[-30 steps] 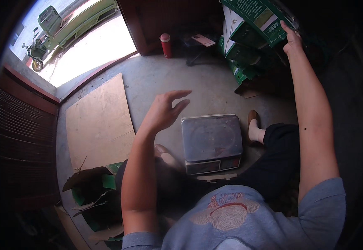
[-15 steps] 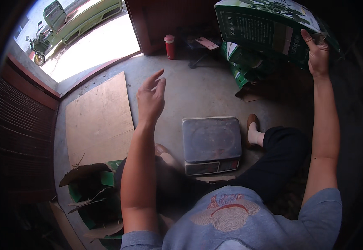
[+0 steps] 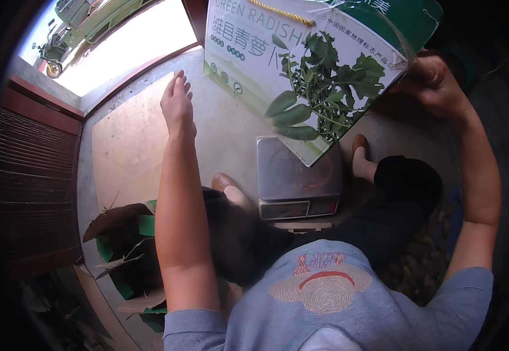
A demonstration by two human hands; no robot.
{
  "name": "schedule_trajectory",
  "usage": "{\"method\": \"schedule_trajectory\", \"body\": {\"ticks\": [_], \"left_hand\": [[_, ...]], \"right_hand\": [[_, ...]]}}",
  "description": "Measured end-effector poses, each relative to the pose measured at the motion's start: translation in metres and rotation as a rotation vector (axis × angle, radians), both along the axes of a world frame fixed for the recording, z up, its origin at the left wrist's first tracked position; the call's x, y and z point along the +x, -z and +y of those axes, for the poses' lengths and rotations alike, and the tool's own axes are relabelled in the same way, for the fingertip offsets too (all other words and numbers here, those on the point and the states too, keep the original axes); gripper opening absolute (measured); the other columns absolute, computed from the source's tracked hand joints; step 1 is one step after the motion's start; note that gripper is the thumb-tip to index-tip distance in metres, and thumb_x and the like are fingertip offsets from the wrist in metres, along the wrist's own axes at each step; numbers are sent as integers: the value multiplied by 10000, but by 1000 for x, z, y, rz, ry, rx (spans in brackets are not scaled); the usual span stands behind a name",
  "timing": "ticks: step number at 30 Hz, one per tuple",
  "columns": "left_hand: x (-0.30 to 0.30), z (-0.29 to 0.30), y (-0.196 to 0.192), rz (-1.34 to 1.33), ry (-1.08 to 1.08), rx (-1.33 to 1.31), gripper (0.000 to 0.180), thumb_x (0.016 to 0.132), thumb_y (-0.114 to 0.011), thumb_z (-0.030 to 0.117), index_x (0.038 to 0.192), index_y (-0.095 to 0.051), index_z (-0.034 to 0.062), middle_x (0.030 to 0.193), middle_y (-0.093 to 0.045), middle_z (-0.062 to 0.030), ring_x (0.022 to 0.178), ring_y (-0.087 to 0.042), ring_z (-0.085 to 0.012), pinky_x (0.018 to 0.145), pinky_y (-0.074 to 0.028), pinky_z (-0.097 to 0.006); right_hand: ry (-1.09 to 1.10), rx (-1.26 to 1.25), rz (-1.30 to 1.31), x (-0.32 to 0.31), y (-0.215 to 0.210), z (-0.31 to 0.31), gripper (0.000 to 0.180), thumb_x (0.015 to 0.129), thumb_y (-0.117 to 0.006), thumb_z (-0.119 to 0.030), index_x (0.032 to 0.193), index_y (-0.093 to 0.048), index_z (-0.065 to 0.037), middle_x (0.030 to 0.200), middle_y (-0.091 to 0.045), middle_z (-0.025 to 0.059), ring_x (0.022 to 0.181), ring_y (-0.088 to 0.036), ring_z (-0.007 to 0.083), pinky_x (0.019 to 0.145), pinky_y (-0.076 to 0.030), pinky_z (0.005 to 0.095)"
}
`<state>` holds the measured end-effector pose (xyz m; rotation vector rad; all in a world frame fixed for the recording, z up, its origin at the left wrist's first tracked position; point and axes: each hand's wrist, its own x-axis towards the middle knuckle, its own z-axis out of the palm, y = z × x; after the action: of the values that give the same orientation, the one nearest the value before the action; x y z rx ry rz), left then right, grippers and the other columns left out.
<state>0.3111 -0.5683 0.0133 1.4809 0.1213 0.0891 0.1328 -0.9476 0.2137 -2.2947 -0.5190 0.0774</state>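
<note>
A large white and green carton (image 3: 240,73) with a picture of green radishes and a yellow rope handle hangs tilted in the upper middle. My right hand (image 3: 435,85) grips it at its right edge, where clear tape or film is loose; some of the fingers are behind the carton. My left hand (image 3: 177,108) is held up to the left of the carton, apart from it, with fingers stretched out and nothing in them. Below the carton, a flat-topped weighing scale (image 3: 292,178) stands on the floor between my feet, its back right part covered by the carton's lower corner.
A thin wooden board (image 3: 128,143) lies on the floor at the left. Opened green and brown cartons (image 3: 128,257) stand beside my left leg. Beyond the bright doorway is a green cargo tricycle (image 3: 85,23). A dim heap (image 3: 415,263) lies by my right leg.
My right hand has brought the carton leftward and nearer, turning its picture side into view above the scale. My left hand has moved left, and its fingers have straightened.
</note>
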Motion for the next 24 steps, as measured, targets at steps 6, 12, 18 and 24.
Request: {"method": "schedule_trajectory", "body": {"ticks": [6,12,18,24], "left_hand": [[27,34,31,264,-32,-103,536,1074,-264,423,1441,-488,103,1493,-461,-157,1416,-379,-311,1204,-207,-454],[24,57,37,463,26,-312,557,1052,-300,522,1223,-596,81,1257,-624,-119,1218,-537,-276,1054,-396,-475],[10,59,46,538,497,423,600,968,-466,626,779,-670,94,736,-659,-38,748,-640,-149,765,-499,-314],[-19,30,13,528,789,606,431,966,-613,472,974,-620,41,808,-708,-150,780,-726,-203,756,-595,-330]], "right_hand": [[-260,-373,-255,9,57,21,213,760,-765,-66,960,-754,-138,1002,-711,15,1105,-601,226,1180,-217,497],[-378,-418,-304,0,141,-3,218,785,-653,-57,957,-740,-159,1047,-705,-2,1091,-627,228,1116,-387,474],[-364,-400,70,-38,209,-48,262,819,-688,-188,1060,-698,-86,1220,-631,79,1333,-464,354,1070,-456,442],[-578,-445,-193,-56,234,-84,145,736,-647,-127,855,-629,-46,948,-609,91,1072,-608,305,1054,-501,472]]}}
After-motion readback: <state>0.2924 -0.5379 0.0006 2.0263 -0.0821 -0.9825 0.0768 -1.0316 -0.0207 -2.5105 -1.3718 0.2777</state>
